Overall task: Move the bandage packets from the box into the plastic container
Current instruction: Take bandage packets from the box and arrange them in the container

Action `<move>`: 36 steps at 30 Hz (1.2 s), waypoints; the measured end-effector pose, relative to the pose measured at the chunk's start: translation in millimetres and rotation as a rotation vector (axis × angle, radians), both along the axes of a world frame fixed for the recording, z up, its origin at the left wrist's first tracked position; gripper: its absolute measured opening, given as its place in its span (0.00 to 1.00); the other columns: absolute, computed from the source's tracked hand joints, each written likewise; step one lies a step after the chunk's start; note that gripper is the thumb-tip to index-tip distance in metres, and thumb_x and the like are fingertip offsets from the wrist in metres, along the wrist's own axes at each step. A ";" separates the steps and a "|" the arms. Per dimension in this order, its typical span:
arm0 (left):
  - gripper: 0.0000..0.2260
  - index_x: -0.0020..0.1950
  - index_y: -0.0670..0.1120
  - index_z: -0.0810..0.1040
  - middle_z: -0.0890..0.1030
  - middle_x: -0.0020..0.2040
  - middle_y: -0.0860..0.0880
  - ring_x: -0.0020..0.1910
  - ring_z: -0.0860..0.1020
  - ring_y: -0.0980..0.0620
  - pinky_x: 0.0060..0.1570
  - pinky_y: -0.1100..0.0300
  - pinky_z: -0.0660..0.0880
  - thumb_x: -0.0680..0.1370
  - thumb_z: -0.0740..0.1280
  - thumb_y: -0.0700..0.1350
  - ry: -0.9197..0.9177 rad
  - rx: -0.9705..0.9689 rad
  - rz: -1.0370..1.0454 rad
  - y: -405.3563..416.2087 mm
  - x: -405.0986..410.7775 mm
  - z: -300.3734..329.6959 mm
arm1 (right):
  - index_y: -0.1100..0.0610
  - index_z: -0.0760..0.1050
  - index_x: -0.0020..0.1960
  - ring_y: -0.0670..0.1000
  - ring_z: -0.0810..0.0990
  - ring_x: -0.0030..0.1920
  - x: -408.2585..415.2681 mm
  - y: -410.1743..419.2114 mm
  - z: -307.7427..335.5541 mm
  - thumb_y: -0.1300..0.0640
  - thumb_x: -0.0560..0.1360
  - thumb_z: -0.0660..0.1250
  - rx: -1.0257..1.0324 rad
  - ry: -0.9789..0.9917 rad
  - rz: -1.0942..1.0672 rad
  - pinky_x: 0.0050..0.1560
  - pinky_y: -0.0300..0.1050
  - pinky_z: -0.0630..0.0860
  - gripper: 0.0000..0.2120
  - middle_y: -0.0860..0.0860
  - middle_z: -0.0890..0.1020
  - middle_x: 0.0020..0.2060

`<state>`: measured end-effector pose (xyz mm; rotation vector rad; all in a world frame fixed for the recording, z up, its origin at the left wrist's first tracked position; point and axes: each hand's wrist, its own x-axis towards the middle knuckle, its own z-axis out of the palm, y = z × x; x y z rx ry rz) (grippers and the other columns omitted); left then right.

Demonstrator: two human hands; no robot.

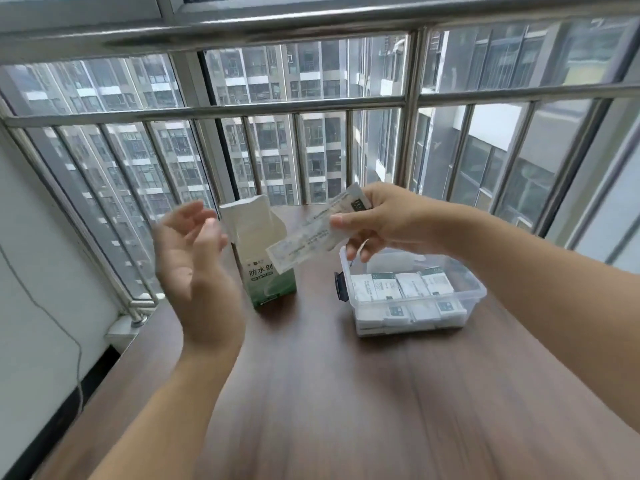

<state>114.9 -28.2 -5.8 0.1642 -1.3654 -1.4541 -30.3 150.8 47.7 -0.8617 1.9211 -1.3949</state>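
Head view: right hand [388, 220] w/ fingers [341, 221] pinching a long bandage packet [311, 233], held in the air btwn the box [263, 258] and the plastic container [412, 292]. Left hand [194, 251] raised beside the box, fingers spread, holding nothing. Box stands upright on the desk [311, 393], top flaps open. Container holds rows of packets [401, 285].

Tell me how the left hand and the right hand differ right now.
The left hand is open, palm up, and holds nothing; the right hand pinches a bandage strip. The left hand is beside the box; the right hand is above the container. Both are raised off the table.
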 end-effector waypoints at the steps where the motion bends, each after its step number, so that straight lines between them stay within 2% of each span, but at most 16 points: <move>1: 0.08 0.56 0.52 0.75 0.78 0.54 0.51 0.54 0.77 0.56 0.56 0.58 0.76 0.78 0.63 0.49 -0.044 0.029 -0.059 18.0 -2.1 8.9 | 0.71 0.75 0.60 0.51 0.84 0.36 5.3 4.2 -2.7 0.62 0.80 0.66 -0.060 -0.049 -0.003 0.31 0.38 0.80 0.13 0.61 0.85 0.48; 3: 0.11 0.56 0.51 0.74 0.78 0.54 0.51 0.53 0.77 0.57 0.51 0.65 0.74 0.77 0.63 0.54 -0.125 0.115 -0.124 42.5 -12.8 23.3 | 0.71 0.74 0.61 0.51 0.83 0.35 16.0 9.7 -4.0 0.62 0.80 0.67 -0.178 -0.125 -0.004 0.30 0.36 0.79 0.14 0.61 0.84 0.48; 4: 0.12 0.56 0.50 0.75 0.78 0.52 0.51 0.52 0.78 0.55 0.52 0.64 0.75 0.76 0.63 0.55 -0.164 0.182 -0.145 50.5 -19.8 29.1 | 0.70 0.75 0.60 0.50 0.83 0.34 20.8 12.4 -4.6 0.62 0.80 0.67 -0.222 -0.151 -0.014 0.29 0.36 0.78 0.13 0.61 0.83 0.46; 7: 0.11 0.52 0.48 0.77 0.80 0.51 0.50 0.57 0.81 0.45 0.60 0.46 0.78 0.80 0.64 0.55 -0.296 0.395 -0.293 71.4 -39.7 37.8 | 0.68 0.76 0.57 0.50 0.82 0.31 31.2 24.0 -4.5 0.61 0.80 0.66 -0.260 -0.163 -0.087 0.26 0.36 0.77 0.10 0.60 0.84 0.42; 8: 0.10 0.51 0.48 0.78 0.81 0.52 0.50 0.57 0.81 0.44 0.60 0.45 0.78 0.81 0.64 0.53 -0.334 0.441 -0.340 79.9 -45.4 40.5 | 0.67 0.76 0.56 0.50 0.81 0.30 33.0 29.2 -3.4 0.61 0.80 0.66 -0.253 -0.144 -0.105 0.25 0.36 0.76 0.09 0.60 0.84 0.42; 12: 0.07 0.50 0.47 0.79 0.83 0.52 0.49 0.52 0.83 0.46 0.52 0.51 0.78 0.82 0.64 0.48 -0.392 0.486 -0.457 105.8 -58.3 44.4 | 0.68 0.77 0.57 0.49 0.76 0.26 35.9 33.1 -6.6 0.60 0.81 0.67 -0.220 -0.011 -0.172 0.22 0.36 0.70 0.11 0.62 0.82 0.45; 15: 0.09 0.55 0.44 0.80 0.84 0.49 0.46 0.46 0.82 0.48 0.45 0.54 0.79 0.82 0.63 0.46 -0.404 0.486 -0.517 115.6 -63.5 40.1 | 0.63 0.78 0.49 0.47 0.73 0.24 34.6 37.4 -10.3 0.60 0.80 0.68 -0.206 0.051 -0.224 0.20 0.36 0.67 0.06 0.58 0.81 0.37; 17: 0.11 0.58 0.41 0.79 0.85 0.46 0.45 0.43 0.83 0.48 0.41 0.55 0.81 0.82 0.64 0.46 -0.439 0.394 -0.560 113.7 -67.1 32.9 | 0.60 0.78 0.45 0.47 0.72 0.25 30.9 46.3 -10.1 0.58 0.81 0.67 -0.179 0.066 -0.232 0.21 0.37 0.67 0.08 0.54 0.79 0.33; 19: 0.09 0.56 0.43 0.78 0.85 0.48 0.45 0.43 0.84 0.49 0.40 0.55 0.82 0.82 0.64 0.48 -0.507 0.196 -0.587 107.3 -68.1 23.1 | 0.60 0.77 0.45 0.47 0.73 0.26 26.2 57.7 -7.5 0.58 0.80 0.68 -0.153 0.069 -0.249 0.22 0.37 0.68 0.07 0.53 0.78 0.32; 20: 0.09 0.53 0.44 0.78 0.84 0.47 0.46 0.40 0.84 0.51 0.36 0.57 0.81 0.83 0.64 0.49 -0.562 0.075 -0.599 104.0 -66.9 18.7 | 0.61 0.76 0.46 0.47 0.73 0.27 23.3 63.1 -6.0 0.59 0.79 0.69 -0.150 0.062 -0.265 0.22 0.37 0.70 0.05 0.53 0.78 0.32; 22: 0.09 0.51 0.43 0.76 0.79 0.40 0.46 0.30 0.77 0.53 0.25 0.62 0.74 0.85 0.61 0.47 -0.640 -0.097 -0.646 98.0 -66.0 11.7 | 0.62 0.76 0.50 0.47 0.76 0.28 16.1 70.2 -2.1 0.63 0.78 0.70 -0.152 0.040 -0.282 0.24 0.36 0.74 0.04 0.55 0.80 0.34; 24: 0.09 0.48 0.43 0.73 0.74 0.34 0.46 0.26 0.71 0.54 0.21 0.63 0.67 0.86 0.58 0.44 -0.660 -0.172 -0.680 95.2 -67.3 6.4 | 0.63 0.76 0.52 0.49 0.79 0.30 8.2 73.9 1.8 0.64 0.77 0.70 -0.132 0.046 -0.279 0.28 0.37 0.77 0.05 0.57 0.81 0.38; 26: 0.10 0.45 0.45 0.71 0.73 0.32 0.47 0.25 0.70 0.53 0.22 0.61 0.66 0.86 0.57 0.43 -0.664 -0.299 -0.625 93.3 -72.7 0.8 | 0.64 0.76 0.57 0.50 0.81 0.32 1.0 74.7 4.2 0.65 0.77 0.70 -0.107 0.069 -0.301 0.30 0.37 0.79 0.09 0.58 0.82 0.40; 29: 0.11 0.45 0.46 0.70 0.79 0.35 0.46 0.26 0.72 0.52 0.26 0.59 0.68 0.86 0.56 0.45 -0.668 -0.503 -0.530 91.4 -80.6 -3.5 | 0.63 0.76 0.61 0.50 0.82 0.34 -8.4 72.7 5.8 0.67 0.78 0.68 -0.073 0.111 -0.325 0.34 0.38 0.81 0.12 0.57 0.82 0.41; 33: 0.06 0.51 0.47 0.71 0.83 0.38 0.48 0.28 0.78 0.53 0.25 0.65 0.69 0.85 0.59 0.48 -0.698 -0.546 -0.595 94.1 -84.3 -2.3 | 0.61 0.77 0.52 0.50 0.83 0.38 -13.0 68.7 9.8 0.66 0.82 0.62 0.035 0.118 -0.185 0.39 0.40 0.82 0.05 0.57 0.82 0.42; 36: 0.06 0.48 0.51 0.69 0.81 0.36 0.51 0.27 0.75 0.60 0.28 0.65 0.70 0.85 0.59 0.46 -0.719 -0.648 -0.543 94.9 -87.4 -4.1 | 0.61 0.75 0.51 0.52 0.80 0.40 -13.1 62.2 9.7 0.63 0.84 0.58 0.190 0.218 -0.126 0.40 0.42 0.81 0.08 0.57 0.82 0.45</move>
